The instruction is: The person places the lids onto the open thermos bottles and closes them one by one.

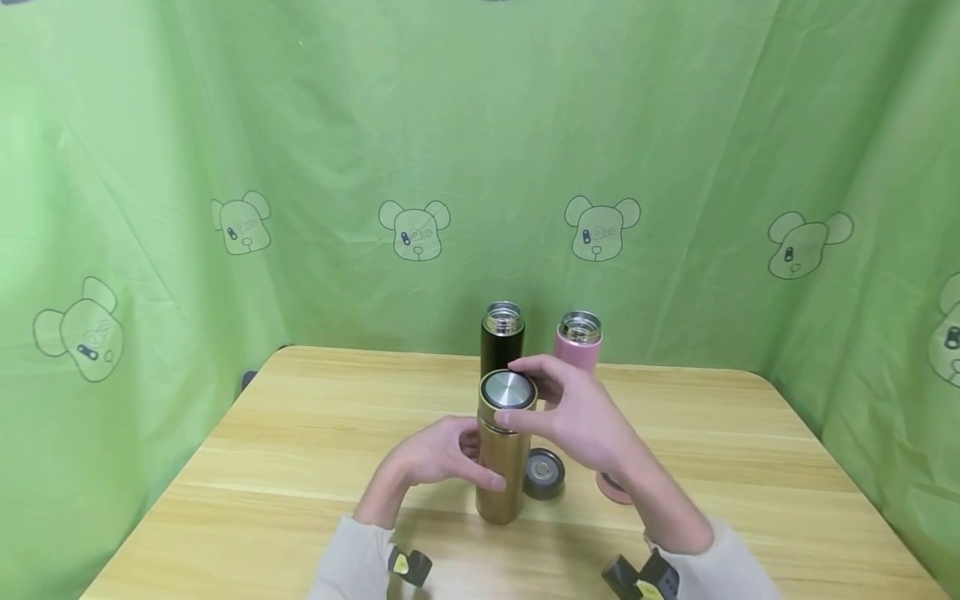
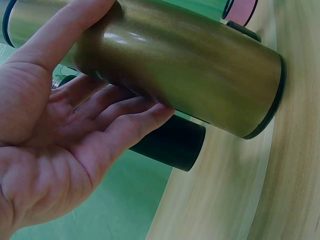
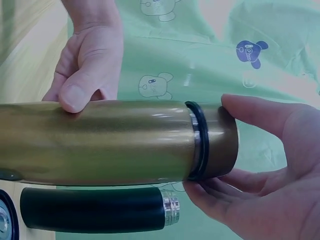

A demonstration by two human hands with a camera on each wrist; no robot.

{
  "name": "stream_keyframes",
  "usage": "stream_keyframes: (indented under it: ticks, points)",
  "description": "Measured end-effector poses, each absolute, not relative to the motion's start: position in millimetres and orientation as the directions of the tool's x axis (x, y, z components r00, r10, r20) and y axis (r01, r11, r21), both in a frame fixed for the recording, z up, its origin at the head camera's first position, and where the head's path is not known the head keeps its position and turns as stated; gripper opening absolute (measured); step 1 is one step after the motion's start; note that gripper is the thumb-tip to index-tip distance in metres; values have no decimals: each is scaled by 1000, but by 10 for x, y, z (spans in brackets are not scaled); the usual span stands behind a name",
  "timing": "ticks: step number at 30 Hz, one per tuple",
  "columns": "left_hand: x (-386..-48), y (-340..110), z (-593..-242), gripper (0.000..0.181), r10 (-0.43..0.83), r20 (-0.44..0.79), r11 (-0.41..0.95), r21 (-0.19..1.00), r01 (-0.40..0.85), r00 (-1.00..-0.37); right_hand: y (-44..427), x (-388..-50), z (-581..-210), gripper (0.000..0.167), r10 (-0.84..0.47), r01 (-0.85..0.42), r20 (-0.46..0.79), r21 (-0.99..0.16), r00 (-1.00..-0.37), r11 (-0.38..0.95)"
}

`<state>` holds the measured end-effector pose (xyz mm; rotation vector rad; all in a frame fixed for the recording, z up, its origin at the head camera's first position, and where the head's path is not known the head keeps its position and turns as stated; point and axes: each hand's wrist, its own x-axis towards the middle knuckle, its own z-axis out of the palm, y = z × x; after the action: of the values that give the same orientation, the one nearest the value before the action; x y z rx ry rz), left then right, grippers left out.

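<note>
A gold thermos flask (image 1: pixel 501 475) stands upright on the table in the head view. My left hand (image 1: pixel 438 454) grips its body, thumb on the near side and fingers round the far side. With thumb and fingers, my right hand (image 1: pixel 581 412) holds the gold lid (image 3: pixel 222 140), which has a silver top. In the right wrist view a black ring and a thin silver band show between lid and body; whether the threads are engaged cannot be told. The left wrist view shows the flask's dark-edged base.
Behind stand a lidless black flask (image 1: pixel 498 350) and a lidless pink flask (image 1: pixel 576 357). A dark lid (image 1: pixel 543 471) lies just right of the gold flask, and a pink lid (image 1: pixel 613 487) is partly hidden by the right forearm. A green curtain (image 1: pixel 480 125) surrounds the table (image 1: pixel 300 467).
</note>
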<state>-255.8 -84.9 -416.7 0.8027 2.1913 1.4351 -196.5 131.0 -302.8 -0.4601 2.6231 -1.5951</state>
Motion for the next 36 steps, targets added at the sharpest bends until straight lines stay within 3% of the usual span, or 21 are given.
stream_keyframes:
  ticks: [10, 19, 27, 36]
  points:
    - [-2553, -848, -4153, 52, 657, -20, 308, 920, 244, -754, 1251, -1962, -3055, 74, -173, -178, 105, -852, -979, 492]
    - [-2562, -849, -4162, 53, 657, -19, 311, 917, 248, -753, 1264, -1952, -3037, 87, -211, -210, 113, -827, -971, 522]
    - [-2557, -857, -4166, 53, 647, -20, 320, 915, 247, -762, 1347, -2004, -3017, 67, -338, -351, 200, -805, -919, 478]
    - [-2550, -850, -4155, 53, 654, -16, 309, 918, 248, -756, 1357, -2012, -3037, 57, -387, -349, 170, -818, -906, 457]
